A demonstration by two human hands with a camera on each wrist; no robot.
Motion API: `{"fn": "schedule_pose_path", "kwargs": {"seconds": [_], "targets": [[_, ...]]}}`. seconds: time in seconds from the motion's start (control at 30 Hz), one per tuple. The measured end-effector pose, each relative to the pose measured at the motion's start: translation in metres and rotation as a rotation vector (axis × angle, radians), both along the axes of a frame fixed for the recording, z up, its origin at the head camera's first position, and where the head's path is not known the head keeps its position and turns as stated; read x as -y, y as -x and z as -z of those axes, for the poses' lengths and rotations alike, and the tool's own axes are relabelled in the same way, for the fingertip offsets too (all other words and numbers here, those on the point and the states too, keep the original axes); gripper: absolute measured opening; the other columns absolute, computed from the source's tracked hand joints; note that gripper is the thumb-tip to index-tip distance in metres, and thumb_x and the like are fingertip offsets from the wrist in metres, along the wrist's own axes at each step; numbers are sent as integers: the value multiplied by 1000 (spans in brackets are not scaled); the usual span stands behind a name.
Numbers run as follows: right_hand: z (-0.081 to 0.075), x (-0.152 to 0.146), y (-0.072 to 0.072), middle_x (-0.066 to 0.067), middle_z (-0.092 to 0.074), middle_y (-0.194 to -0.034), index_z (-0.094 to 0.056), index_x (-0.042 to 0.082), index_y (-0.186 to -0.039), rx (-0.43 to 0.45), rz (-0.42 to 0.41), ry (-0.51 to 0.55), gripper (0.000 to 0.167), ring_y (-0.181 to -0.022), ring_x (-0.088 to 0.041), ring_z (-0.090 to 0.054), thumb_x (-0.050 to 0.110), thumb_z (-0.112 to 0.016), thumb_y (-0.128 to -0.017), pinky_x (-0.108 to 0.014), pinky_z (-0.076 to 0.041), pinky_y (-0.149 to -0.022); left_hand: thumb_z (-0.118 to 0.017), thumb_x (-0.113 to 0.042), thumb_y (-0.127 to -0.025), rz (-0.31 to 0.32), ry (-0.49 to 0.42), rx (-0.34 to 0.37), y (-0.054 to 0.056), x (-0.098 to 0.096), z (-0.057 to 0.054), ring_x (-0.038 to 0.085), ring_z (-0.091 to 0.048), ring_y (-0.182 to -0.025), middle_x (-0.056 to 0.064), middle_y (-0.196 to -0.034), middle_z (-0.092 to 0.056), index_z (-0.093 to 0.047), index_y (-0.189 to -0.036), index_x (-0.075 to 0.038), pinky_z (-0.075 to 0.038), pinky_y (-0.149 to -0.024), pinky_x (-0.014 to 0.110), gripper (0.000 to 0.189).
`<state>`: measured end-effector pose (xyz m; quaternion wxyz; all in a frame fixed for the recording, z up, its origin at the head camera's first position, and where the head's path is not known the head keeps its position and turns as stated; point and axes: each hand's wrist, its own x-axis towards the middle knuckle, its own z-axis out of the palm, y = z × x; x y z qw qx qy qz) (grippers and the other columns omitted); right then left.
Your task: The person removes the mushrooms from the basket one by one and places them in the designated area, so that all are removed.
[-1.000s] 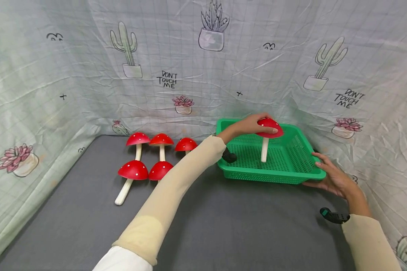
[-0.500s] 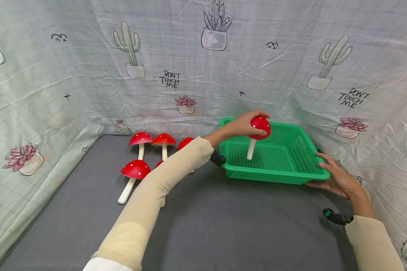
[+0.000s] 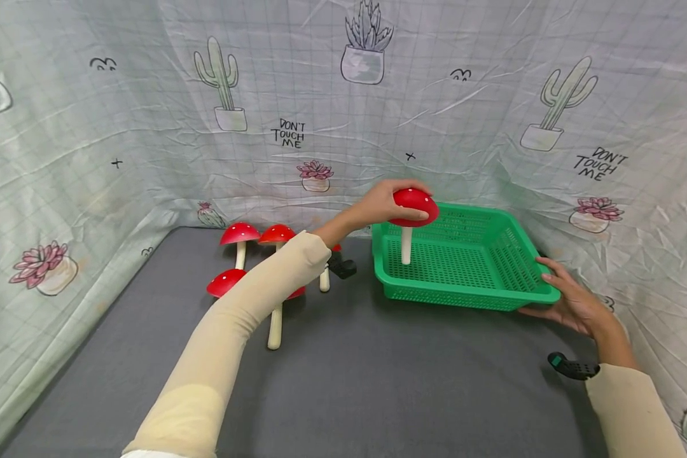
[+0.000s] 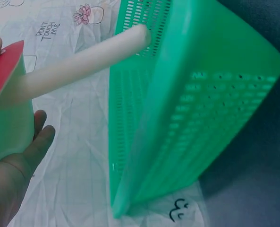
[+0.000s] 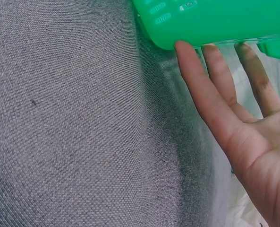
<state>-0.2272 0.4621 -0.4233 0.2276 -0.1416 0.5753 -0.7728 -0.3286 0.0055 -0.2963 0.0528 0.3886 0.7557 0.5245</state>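
Observation:
A toy mushroom with a red, white-dotted cap (image 3: pixel 415 202) and a pale stem hangs upright over the left end of the green basket (image 3: pixel 464 296). My left hand (image 3: pixel 382 200) grips it by the cap. In the left wrist view, the white stem (image 4: pixel 88 61) points toward the basket, whose wall (image 4: pixel 215 94) fills the middle. At the basket's right front corner, my right hand (image 3: pixel 575 305) touches the rim. Its fingers (image 5: pixel 201 90) look fairly straight and spread in the right wrist view, tips against the green plastic (image 5: pixel 224 23).
Several more red-capped mushrooms lie left on the dark grey table (image 3: pixel 378 381): two at the back (image 3: pixel 239 233), others partly behind my left forearm (image 3: pixel 246 318), with a stem (image 3: pixel 274 327) showing below it. Cactus-printed cloth (image 3: pixel 263 83) hangs behind and at both sides.
My left hand has carried the mushroom leftward, from over the middle of the basket to over its left end. The right hand stays at the basket's corner.

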Motion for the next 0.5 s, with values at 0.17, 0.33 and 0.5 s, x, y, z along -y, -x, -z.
{"fn": "schedule_pose_path", "kwargs": {"seconds": [0.17, 0.33, 0.5], "targets": [[0, -1, -1, 6, -30, -145, -12, 37, -154, 0, -10, 7, 48, -119, -20, -64, 17, -22, -113, -57, -54, -93, -80, -28, -87, -31, -3, 11, -2, 15, 0, 22, -55, -118, 0, -130, -61, -67, -129, -20, -59, -84, 35, 44], [-1, -2, -3, 7, -21, -145, -11, 38, -154, 6, 0, -2, 48, -119, -18, -63, 17, -22, -112, -56, -54, -94, -81, -29, -86, -67, -4, 28, -5, 23, 2, 22, -54, -119, -2, -131, -60, -68, -129, -25, -60, -84, 35, 46], [0, 0, -2, 7, -26, -145, -12, 38, -154, 5, 6, -14, 48, -119, -18, -63, 17, -23, -112, -55, -55, -93, -82, -27, -86, -64, -23, 32, -8, 29, 4, 23, -55, -119, -3, -131, -60, -68, -130, -24, -60, -84, 37, 47]]}}
